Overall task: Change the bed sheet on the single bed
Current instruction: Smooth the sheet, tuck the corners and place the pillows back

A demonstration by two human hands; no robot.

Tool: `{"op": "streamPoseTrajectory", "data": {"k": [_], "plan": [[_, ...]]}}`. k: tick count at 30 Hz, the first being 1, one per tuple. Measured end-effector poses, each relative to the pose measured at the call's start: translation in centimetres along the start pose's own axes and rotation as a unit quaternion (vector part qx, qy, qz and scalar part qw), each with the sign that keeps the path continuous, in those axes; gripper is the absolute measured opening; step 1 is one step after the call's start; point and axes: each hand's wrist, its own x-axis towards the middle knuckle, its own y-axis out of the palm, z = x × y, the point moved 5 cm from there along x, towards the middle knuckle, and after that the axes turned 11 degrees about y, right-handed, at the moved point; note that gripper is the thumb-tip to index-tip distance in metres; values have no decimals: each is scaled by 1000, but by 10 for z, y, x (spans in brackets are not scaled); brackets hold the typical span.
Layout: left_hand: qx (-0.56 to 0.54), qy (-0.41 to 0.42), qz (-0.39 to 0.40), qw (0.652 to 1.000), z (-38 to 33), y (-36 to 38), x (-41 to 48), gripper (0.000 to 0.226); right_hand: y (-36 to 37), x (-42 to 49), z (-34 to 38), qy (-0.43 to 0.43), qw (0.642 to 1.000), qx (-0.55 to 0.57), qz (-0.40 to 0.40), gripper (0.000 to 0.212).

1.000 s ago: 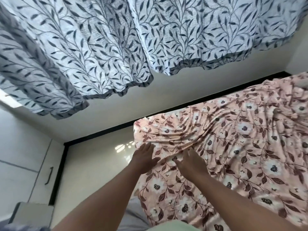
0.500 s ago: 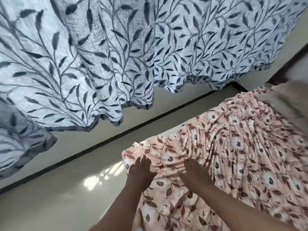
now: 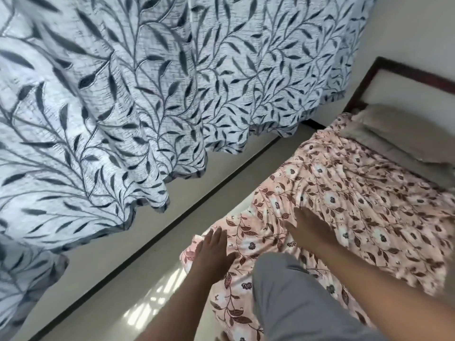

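Pink flowered sheet [image 3: 344, 198] now lies further along the bed, toward the pillow [image 3: 403, 136]. Both hands, left [image 3: 211, 254] and right [image 3: 312, 227], press flat with fingers spread; smoothing looks underway, tucking remains.

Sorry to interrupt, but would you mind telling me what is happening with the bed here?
A person is spreading a pink floral bed sheet over the single bed. The left hand lies flat with straight fingers near the sheet's corner by the bed's edge, and the right hand presses flat further in. The sheet is wrinkled, and a beige pillow sits at the head end. A grey trouser knee rests on the bed. A leaf-patterned curtain hangs beside it.
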Motion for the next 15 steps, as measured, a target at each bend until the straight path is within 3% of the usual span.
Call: {"op": "streamPoseTrajectory", "data": {"k": [6, 15], "plan": [[61, 41, 41, 996, -11, -7, 37, 78, 19, -7, 16, -11, 999, 53, 0, 65], [141, 152, 136, 969, -61, 28, 82, 81, 81, -17, -20, 85, 988, 122, 33, 67]]}}
